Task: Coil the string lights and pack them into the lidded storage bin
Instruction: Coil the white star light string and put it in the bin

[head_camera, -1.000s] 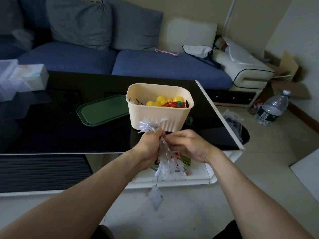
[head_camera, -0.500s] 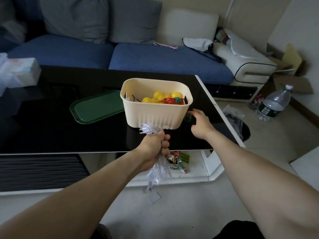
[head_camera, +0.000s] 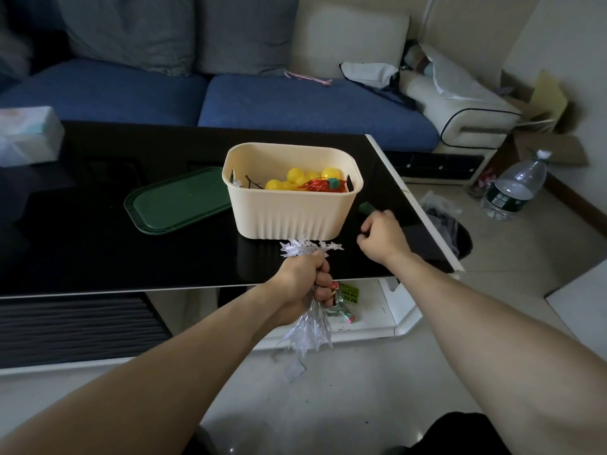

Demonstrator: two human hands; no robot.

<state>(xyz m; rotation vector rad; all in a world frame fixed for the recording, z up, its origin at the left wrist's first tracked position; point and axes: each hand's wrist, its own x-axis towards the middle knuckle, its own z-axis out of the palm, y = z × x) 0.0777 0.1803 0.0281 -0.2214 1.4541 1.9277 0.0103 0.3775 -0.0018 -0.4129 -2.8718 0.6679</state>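
While the left hand (head_camera: 303, 279) keeps a closed grip around a bundle of clear star-shaped string lights (head_camera: 307, 326), star tips stick out above the fist just in front of the bin and the rest of the bundle hangs below it, off the near edge of the desk (head_camera: 98, 251). Out to the right, the right hand (head_camera: 382, 236) hovers over the desk with its fingers curled in; whether they pinch anything cannot be told. A small green piece (head_camera: 364, 208) lies just beyond its knuckles. Between and behind the hands stands the cream ribbed storage bin (head_camera: 289, 208), open-topped, with yellow balls (head_camera: 295, 178) and a red wire coil (head_camera: 323, 185) inside. Its green lid (head_camera: 177, 200) lies flat on the desk, touching the bin's left side. A water bottle (head_camera: 515, 185) stands on the floor far right.
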